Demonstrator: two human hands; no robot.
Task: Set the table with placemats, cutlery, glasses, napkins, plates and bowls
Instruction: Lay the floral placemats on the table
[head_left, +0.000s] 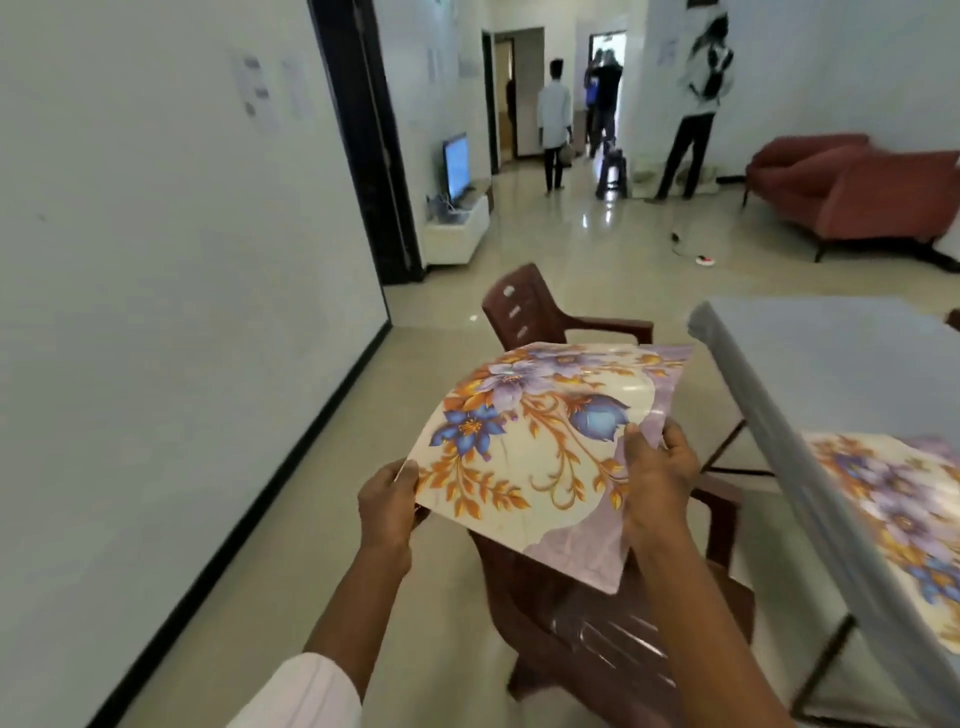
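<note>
I hold a floral placemat (540, 441) in the air above a brown plastic chair, left of the table. It is cream and lilac with blue, purple and orange flowers, and it bows upward in the middle. My left hand (387, 501) pinches its near left corner. My right hand (657, 483) grips its right edge, thumb on top. A second placemat (893, 514) of the same pattern lies flat on the grey table (810, 353) at the right, near the table's edge.
Two brown plastic chairs stand by the table's left side, one (613, 639) under the held mat, one (524, 306) farther off. A white wall (156, 312) runs along the left. Beyond are a TV unit (457, 223), a red sofa (857, 192) and several people standing in the corridor.
</note>
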